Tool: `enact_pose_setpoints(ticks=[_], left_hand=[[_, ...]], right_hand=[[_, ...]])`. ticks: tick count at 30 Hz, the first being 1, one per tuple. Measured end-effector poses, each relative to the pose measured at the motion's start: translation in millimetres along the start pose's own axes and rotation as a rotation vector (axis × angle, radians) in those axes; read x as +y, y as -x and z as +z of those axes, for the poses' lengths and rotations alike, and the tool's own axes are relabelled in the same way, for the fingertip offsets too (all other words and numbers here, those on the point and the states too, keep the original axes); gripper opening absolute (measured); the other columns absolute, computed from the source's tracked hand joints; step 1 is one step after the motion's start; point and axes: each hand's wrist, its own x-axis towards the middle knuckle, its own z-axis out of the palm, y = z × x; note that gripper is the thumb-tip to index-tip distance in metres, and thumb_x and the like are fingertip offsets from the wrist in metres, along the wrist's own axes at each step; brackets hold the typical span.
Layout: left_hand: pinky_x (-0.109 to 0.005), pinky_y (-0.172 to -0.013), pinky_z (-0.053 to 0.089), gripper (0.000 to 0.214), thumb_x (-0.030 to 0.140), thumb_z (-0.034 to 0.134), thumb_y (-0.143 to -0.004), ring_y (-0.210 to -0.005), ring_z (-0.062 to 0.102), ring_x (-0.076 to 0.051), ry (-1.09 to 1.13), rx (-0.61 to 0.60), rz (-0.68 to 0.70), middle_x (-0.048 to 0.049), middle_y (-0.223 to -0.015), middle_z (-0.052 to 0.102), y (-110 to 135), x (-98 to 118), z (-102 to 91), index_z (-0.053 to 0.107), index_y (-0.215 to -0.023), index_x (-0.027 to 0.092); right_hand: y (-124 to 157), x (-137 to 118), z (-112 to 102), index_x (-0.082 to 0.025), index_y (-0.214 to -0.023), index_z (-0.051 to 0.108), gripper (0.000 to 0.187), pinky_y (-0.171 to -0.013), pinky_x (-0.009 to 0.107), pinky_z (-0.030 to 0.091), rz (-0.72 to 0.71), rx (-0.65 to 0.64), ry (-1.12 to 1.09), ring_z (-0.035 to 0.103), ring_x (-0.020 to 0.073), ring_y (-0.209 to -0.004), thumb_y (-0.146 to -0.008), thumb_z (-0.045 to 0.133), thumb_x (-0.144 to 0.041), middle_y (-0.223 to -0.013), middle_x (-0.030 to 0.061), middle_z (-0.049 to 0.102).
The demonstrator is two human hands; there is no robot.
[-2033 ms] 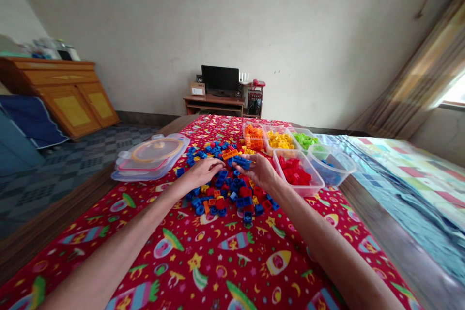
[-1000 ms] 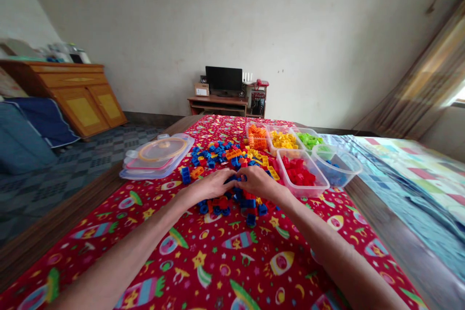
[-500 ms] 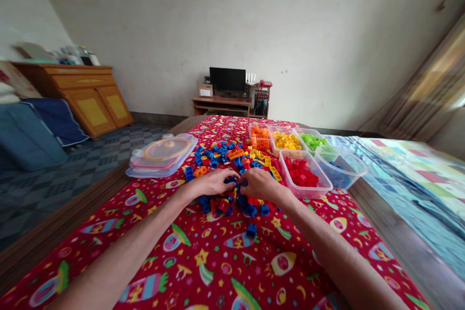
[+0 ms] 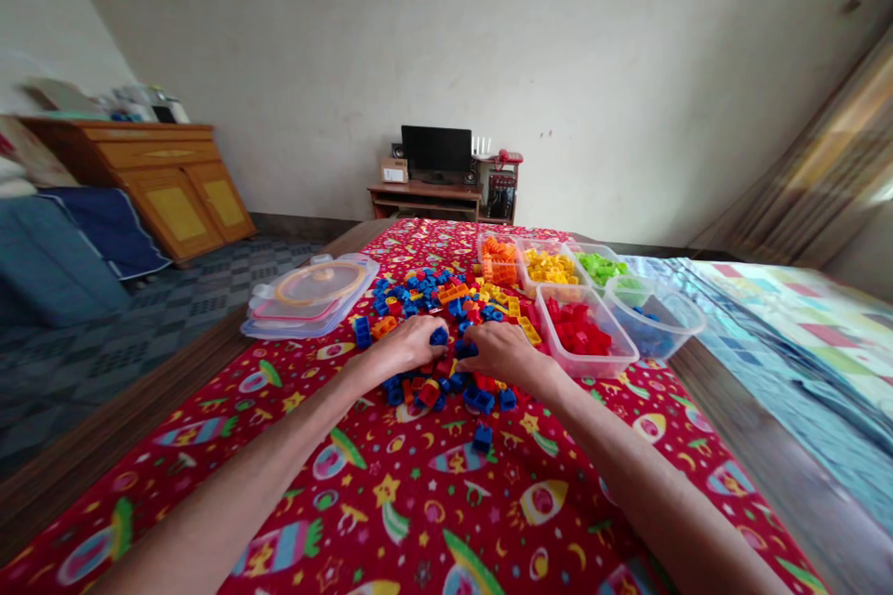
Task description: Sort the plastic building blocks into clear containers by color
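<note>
Over a loose pile of mixed toy building blocks (image 4: 419, 293), my two hands work side by side. My left hand (image 4: 411, 344) is closed, with a blue block (image 4: 439, 336) between its thumb and fingers. Just to the right, my right hand (image 4: 499, 347) has its fingers curled round another blue block (image 4: 466, 350), partly hidden by them. Red, yellow and blue blocks lie below and between the hands. One blue block (image 4: 482, 439) sits apart, nearer to me on the red patterned cloth (image 4: 419, 521).
Right of the pile stand clear tubs: orange blocks (image 4: 499, 262), yellow blocks (image 4: 551, 267), green blocks (image 4: 601, 270), a red-block tub (image 4: 593, 370) and a round tub (image 4: 687, 327) with blue blocks. Stacked lids (image 4: 313, 293) lie left. A bed (image 4: 802, 344) adjoins the table on the right.
Both hands have stayed over the pile and shifted slightly. A blue block now shows clearly in my left fingers, and one in my right fingers.
</note>
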Motion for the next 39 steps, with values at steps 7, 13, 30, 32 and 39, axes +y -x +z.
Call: enact_pose_setpoints(ticks=[7,13,30,32,39], left_hand=[[-0.026,-0.063,0.043,0.028,0.048,0.059,-0.075,-0.068,0.057,-0.017,0.109,0.123,-0.114,-0.0011,-0.073,0.062,-1,5,-12.7,0.059,-0.074,0.020],[-0.026,-0.063,0.045,0.036,0.054,0.051,-0.078,-0.064,0.055,-0.015,0.413,0.270,-0.099,0.0022,-0.069,0.060,-2,15,-19.6,0.057,-0.082,0.019],[-0.036,-0.075,0.052,0.034,0.049,0.043,-0.086,-0.074,0.063,-0.023,0.396,0.495,-0.212,-0.0043,-0.078,0.062,6,64,-7.9,0.055,-0.095,0.018],[-0.036,-0.079,0.051,0.031,0.047,0.043,-0.086,-0.080,0.063,-0.023,0.389,0.529,-0.191,-0.0048,-0.083,0.063,7,66,-6.5,0.054,-0.091,0.019],[-0.039,-0.104,0.041,0.037,0.043,0.032,-0.094,-0.117,0.054,-0.024,0.478,0.589,-0.047,-0.0103,-0.122,0.058,11,75,1.7,0.051,-0.116,0.020]], right_hand=[[-4,2,0,-0.020,-0.100,0.072,0.030,-0.078,0.027,0.045,0.007,0.058,-0.125,0.065,0.0218,-0.096,-0.080,0.051,-0.022,-0.099,0.0099,0.072],[-18,8,3,-0.016,-0.078,0.070,0.020,-0.060,0.022,0.043,0.168,0.227,-0.712,0.061,0.0152,-0.066,-0.077,0.051,-0.023,-0.061,0.0008,0.063],[-24,-36,17,-0.018,-0.077,0.054,0.020,-0.032,0.014,0.022,0.425,0.172,-2.296,0.035,0.0072,-0.039,-0.084,0.042,-0.032,-0.052,-0.0044,0.047],[-24,-34,18,-0.019,-0.080,0.055,0.027,-0.033,0.015,0.022,0.430,0.167,-2.284,0.037,0.0075,-0.040,-0.087,0.044,-0.042,-0.053,-0.0050,0.047],[-20,-43,20,-0.022,-0.094,0.063,0.037,-0.050,0.022,0.046,0.401,0.077,-2.197,0.061,0.0167,-0.066,-0.087,0.048,-0.055,-0.070,0.0001,0.062]])
